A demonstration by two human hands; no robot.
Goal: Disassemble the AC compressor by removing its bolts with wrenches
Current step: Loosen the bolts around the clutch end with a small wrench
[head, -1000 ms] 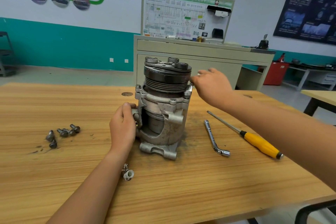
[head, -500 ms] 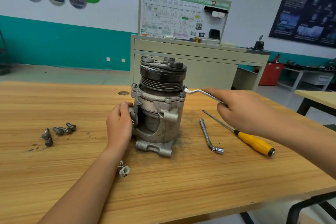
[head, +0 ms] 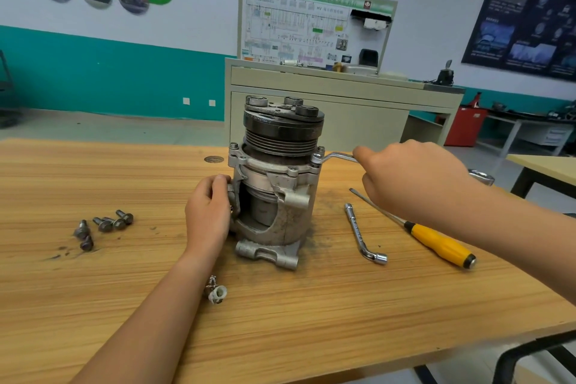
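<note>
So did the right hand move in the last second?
Yes. The right hand, gripping the wrench, swung rightward away from the compressor, which it was right against before.

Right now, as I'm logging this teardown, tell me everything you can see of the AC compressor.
The AC compressor stands upright on the wooden table. It has a grimy cast grey-metal body, a dark grooved pulley and clutch plate on top, and mounting lugs at its foot. The left hand grips its side. A wrench held by the right hand meets its upper flange at the right corner.
</note>
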